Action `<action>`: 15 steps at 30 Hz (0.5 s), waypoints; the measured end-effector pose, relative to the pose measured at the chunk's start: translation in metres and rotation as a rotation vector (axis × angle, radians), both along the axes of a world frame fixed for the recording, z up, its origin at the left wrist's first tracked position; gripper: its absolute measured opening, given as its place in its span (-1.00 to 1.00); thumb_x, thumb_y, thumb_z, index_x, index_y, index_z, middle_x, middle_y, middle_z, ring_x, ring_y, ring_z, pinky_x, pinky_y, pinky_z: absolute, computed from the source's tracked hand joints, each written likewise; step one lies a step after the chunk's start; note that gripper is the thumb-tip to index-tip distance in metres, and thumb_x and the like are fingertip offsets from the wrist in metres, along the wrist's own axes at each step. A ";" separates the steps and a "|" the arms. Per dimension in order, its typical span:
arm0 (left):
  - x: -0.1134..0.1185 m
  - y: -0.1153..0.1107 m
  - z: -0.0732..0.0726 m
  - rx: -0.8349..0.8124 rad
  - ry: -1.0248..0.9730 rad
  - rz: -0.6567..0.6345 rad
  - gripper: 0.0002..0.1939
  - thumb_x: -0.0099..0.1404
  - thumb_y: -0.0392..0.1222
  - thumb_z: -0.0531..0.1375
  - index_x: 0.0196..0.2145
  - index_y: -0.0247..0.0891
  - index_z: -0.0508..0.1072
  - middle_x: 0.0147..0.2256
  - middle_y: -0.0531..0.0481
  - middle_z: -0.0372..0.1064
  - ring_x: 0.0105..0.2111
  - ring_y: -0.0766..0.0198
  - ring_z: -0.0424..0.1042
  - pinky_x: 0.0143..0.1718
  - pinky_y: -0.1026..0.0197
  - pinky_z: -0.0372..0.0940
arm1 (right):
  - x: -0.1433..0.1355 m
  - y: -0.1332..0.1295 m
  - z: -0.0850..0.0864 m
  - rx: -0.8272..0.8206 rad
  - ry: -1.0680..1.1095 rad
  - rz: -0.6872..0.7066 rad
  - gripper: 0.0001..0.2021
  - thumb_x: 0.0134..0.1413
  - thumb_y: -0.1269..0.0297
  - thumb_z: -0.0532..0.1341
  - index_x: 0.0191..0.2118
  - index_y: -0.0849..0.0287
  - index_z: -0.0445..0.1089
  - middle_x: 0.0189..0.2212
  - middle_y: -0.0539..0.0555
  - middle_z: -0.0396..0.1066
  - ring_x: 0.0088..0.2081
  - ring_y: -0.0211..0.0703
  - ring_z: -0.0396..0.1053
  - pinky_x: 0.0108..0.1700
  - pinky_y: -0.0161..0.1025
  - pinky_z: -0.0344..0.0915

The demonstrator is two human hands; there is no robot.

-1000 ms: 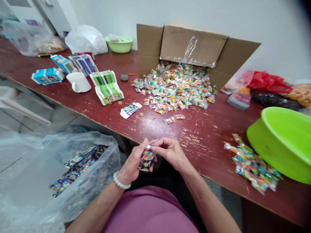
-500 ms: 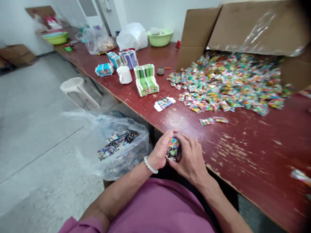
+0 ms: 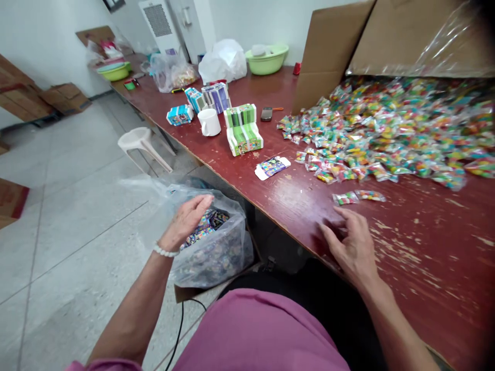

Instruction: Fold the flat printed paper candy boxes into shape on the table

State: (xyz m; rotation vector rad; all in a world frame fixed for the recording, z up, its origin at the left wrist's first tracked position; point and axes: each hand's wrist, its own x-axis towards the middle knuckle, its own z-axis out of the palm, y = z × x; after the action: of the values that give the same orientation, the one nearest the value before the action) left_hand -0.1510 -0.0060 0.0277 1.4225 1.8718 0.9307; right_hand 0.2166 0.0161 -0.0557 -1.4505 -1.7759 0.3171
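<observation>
My left hand (image 3: pixel 190 221), with a pale bead bracelet, hovers over an open clear plastic bag (image 3: pixel 228 257). Its fingers are stretched out, and I see nothing held in them. Inside the bag lie many small dark printed boxes (image 3: pixel 201 229), partly covered by that hand. Over the table's near edge, my right hand (image 3: pixel 350 242) has its thumb and fingers apart and holds nothing. Just beyond its fingertips are two small clear packets of colourful candy (image 3: pixel 345 198). A flattened printed box with open flaps (image 3: pixel 273 167) lies farther left on the red table (image 3: pixel 294 221).
A large heap of candy packets (image 3: pixel 371 134) spills from a cardboard carton (image 3: pixel 328 51). Banded green cartons (image 3: pixel 244 131), a white mug (image 3: pixel 209 122), blue cartons (image 3: pixel 180 115) and a green basin (image 3: pixel 266 59) stand behind. A white stool (image 3: pixel 141 139) is on the floor to the left.
My hands have moved apart. The small printed box they held is no longer in them. My left hand went left over the bag, my right hand right toward the two candy packets.
</observation>
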 end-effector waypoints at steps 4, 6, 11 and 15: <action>0.036 0.051 -0.011 0.077 0.281 -0.211 -0.53 0.38 0.09 0.04 0.03 -0.26 0.48 -0.13 -0.08 0.51 -0.20 0.17 0.44 -0.13 0.20 0.29 | 0.006 0.001 -0.019 -0.003 -0.038 0.001 -0.74 0.17 0.17 0.20 -0.06 0.14 0.42 -0.13 0.19 0.44 -0.20 0.00 0.44 -0.10 0.01 0.39; 0.066 0.086 -0.022 0.077 0.459 -0.226 -0.55 0.38 0.03 0.07 0.10 -0.26 0.41 -0.05 -0.13 0.45 -0.11 0.14 0.41 -0.05 0.17 0.26 | 0.004 -0.001 -0.019 -0.008 -0.028 0.033 -0.79 0.19 0.21 0.18 -0.11 0.13 0.43 -0.17 0.17 0.47 -0.20 -0.01 0.44 -0.11 -0.03 0.40; 0.113 0.152 -0.043 0.031 0.637 -0.178 -0.33 0.27 0.18 0.18 0.19 -0.30 0.30 0.06 -0.32 0.27 0.06 -0.15 0.26 0.02 -0.04 0.19 | 0.003 -0.001 -0.014 -0.023 -0.008 0.045 -0.83 0.23 0.26 0.16 -0.14 0.15 0.43 -0.22 0.16 0.48 -0.21 -0.02 0.44 -0.12 -0.06 0.38; 0.113 0.174 -0.047 -0.037 0.722 -0.161 -0.39 0.26 0.23 0.14 0.09 -0.26 0.39 0.01 -0.32 0.28 0.02 -0.18 0.28 -0.07 -0.03 0.23 | 0.003 0.000 -0.014 -0.032 0.007 0.050 -0.84 0.23 0.30 0.15 -0.14 0.15 0.43 -0.22 0.15 0.48 -0.17 -0.01 0.43 -0.08 -0.06 0.36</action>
State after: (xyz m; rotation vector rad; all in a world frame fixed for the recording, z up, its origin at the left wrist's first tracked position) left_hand -0.0377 0.1675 -0.0189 2.0286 2.1926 0.3054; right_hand 0.2192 0.0164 -0.0694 -1.4270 -1.8108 0.3777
